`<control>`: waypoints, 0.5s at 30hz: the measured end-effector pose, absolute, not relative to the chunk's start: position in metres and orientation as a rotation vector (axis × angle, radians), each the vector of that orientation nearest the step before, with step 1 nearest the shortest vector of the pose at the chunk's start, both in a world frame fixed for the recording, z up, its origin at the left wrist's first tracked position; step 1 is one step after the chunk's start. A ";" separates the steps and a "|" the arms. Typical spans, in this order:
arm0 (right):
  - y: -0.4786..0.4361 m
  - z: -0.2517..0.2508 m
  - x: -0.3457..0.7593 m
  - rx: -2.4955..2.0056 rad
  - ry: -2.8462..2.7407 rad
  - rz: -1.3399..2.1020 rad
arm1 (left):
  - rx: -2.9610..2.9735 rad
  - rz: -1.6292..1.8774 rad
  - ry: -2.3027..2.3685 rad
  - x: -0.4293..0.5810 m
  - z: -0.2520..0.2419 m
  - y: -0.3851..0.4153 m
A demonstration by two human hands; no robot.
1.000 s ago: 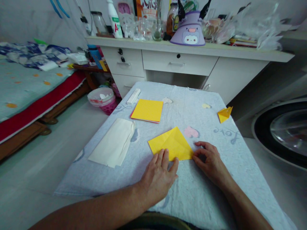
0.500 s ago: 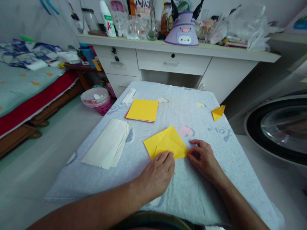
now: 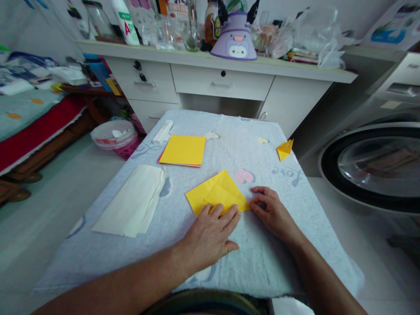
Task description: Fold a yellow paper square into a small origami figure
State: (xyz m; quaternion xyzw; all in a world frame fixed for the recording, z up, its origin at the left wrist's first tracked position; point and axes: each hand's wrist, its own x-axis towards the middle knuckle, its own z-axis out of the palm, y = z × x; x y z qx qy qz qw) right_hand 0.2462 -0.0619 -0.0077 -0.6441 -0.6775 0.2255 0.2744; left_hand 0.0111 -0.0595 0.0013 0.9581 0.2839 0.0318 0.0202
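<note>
Yellow paper sheet, folded and creased [image 3: 220, 187], laid flat on a pale blue patterned tablecloth [image 3: 278, 267], directly ahead of the person. Long axis: set roughly left to right, the right-hand corner brought slightly nearer the body; one peak is pointed away, toward the far edge.

Left hand [image 3: 211, 238]: placed palm down, fingers spread, fingertips laid over the near edge; nothing is seen to be grasped. More of the sheet is covered by this hand than by the other.

Right hand [image 3: 272, 214]: curled, fingertips brought to the right-hand corner, the sheet lying to its left. Whether the corner is pinched or merely touched cannot be told.

Also listed: square stack of paper, yellow on top [image 3: 183, 150], placed beyond the sheet and to the left; small yellow folded-paper piece [image 3: 285, 150], placed near the far right edge, well apart from both hands.
</note>
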 end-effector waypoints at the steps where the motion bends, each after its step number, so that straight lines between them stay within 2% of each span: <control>1: -0.062 -0.007 0.248 -1.723 -1.808 0.629 | 2.969 0.100 0.883 0.011 0.001 -0.060; 15: -0.068 -0.004 0.240 -1.745 -1.931 0.509 | 2.966 0.107 0.902 0.011 0.004 -0.060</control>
